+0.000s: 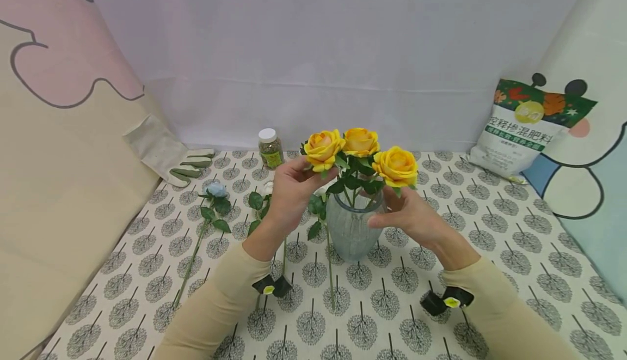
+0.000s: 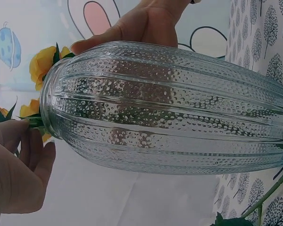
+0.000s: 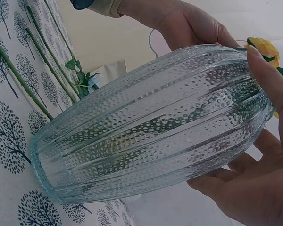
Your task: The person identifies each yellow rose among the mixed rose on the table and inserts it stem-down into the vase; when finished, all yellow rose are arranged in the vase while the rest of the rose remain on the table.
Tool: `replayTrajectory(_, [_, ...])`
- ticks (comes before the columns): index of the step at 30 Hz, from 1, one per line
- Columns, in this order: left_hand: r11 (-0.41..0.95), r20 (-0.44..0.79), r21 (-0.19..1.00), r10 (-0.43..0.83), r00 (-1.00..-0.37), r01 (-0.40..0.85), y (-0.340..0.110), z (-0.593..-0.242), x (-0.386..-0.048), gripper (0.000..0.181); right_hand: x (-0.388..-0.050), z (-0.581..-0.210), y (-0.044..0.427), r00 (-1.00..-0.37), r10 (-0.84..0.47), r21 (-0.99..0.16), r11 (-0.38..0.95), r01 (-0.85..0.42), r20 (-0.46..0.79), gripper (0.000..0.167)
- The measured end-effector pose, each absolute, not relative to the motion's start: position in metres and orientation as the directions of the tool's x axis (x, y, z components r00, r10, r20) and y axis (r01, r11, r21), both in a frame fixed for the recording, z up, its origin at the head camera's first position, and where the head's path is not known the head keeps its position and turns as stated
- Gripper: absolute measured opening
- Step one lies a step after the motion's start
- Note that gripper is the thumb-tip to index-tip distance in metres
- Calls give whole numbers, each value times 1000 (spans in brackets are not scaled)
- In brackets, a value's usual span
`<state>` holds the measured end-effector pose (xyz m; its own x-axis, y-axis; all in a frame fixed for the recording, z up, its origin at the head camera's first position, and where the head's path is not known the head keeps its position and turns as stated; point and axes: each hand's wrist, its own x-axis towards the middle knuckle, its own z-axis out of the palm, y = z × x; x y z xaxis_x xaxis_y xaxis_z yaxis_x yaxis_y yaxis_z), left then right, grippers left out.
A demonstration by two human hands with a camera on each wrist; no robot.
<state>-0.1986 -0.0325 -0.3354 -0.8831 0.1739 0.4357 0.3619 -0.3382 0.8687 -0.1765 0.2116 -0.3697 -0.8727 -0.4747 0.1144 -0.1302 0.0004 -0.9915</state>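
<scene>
A ribbed, pale blue glass vase (image 1: 351, 235) stands upright on the patterned cloth. Three yellow artificial roses rise from its mouth: a left one (image 1: 323, 152), a middle one (image 1: 361, 142) and a right one (image 1: 395, 166). Just above the rim, my left hand (image 1: 289, 192) pinches the left yellow rose by its stem; the left wrist view shows the fingertips on the green stem. My right hand (image 1: 416, 217) holds the vase near its rim, the thumb in front and the other fingers round the far side. Through the textured glass, the stems inside look blurred.
Left of the vase lie a light-blue rose (image 1: 216, 190) and two white roses, one (image 1: 268, 188) partly behind my left hand. A capped jar (image 1: 271, 150) and a work glove (image 1: 157, 147) are farther back. A fertilizer bag (image 1: 511, 131) leans at the back right.
</scene>
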Motion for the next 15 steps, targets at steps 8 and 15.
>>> replayTrajectory(8, [-274, 385, 905, 210, -899, 324, -32, -340, -203, 38, -178, -370, 211, -872, -460, -981, 11, -192, 165, 101])
replayTrajectory(15, [-277, 322, 927, 237, -917, 254, -31, -345, -206, 40, -180, -368, 209, -870, -452, -974, 10, -225, 196, 98])
